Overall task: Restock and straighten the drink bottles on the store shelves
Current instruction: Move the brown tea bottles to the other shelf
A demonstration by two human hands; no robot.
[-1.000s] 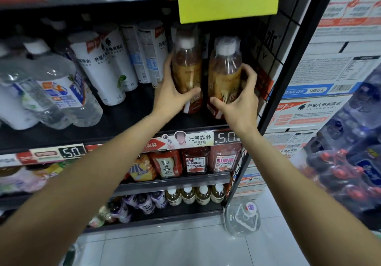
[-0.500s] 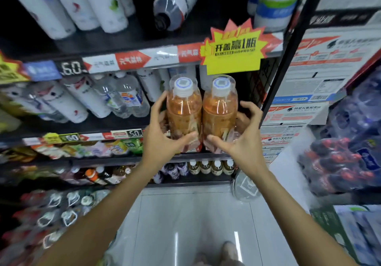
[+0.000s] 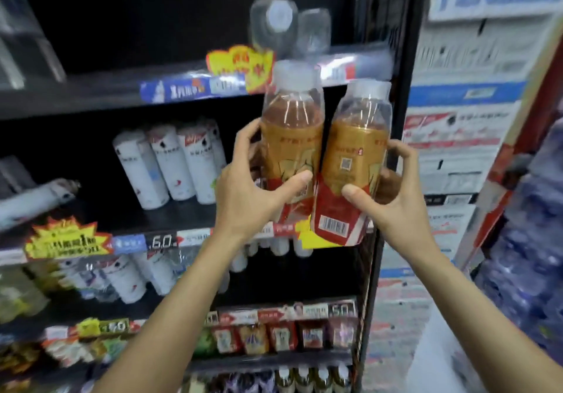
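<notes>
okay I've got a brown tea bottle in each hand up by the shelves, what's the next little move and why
Probably lift both a bit higher and ease them onto the upper shelf. The left hand holds the left bottle and the right hand holds the right bottle, which leans left, in the air with caps near that shelf edge. Two clear bottles stand there, the rest looks dark; straighten the right bottle first.

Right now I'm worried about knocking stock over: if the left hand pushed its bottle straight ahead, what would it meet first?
Probably nothing close: the left hand holds the left tea bottle in front of a dark, bare stretch of shelf, right of the white bottles. Depth is unclear, and the frame is blurred.
</notes>
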